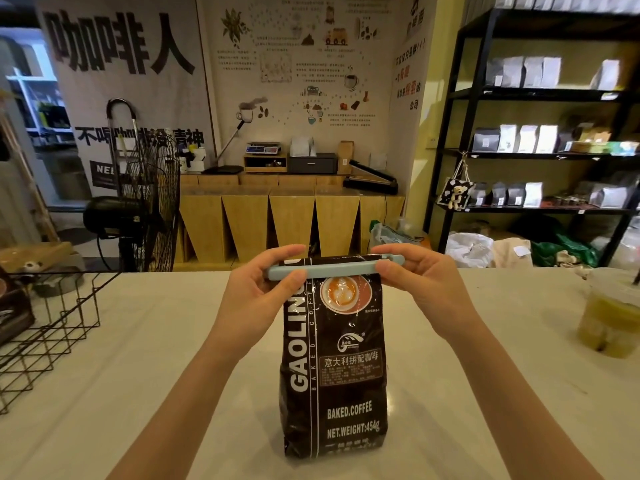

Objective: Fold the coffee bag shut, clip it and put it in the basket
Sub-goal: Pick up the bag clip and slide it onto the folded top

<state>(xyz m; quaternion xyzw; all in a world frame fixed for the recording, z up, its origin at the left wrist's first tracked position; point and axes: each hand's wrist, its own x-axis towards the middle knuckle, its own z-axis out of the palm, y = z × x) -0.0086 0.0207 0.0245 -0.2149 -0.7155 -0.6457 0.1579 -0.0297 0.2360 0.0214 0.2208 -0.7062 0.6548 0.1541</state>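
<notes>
A dark brown coffee bag [334, 362] with white lettering stands upright on the white table, its top folded over. A long pale blue clip [332, 269] lies across the folded top. My left hand [258, 289] pinches the clip's left end, thumb in front and fingers behind. Its right end is pinched by my right hand [414, 282] in the same way. The black wire basket [45, 327] stands at the table's left edge, well apart from the bag.
A plastic cup of yellow-green drink [607, 320] stands at the table's right. The white table [145, 393] stretches around the bag. Beyond it are a black fan [145, 199], wooden counters and black shelves [540, 154] of coffee bags.
</notes>
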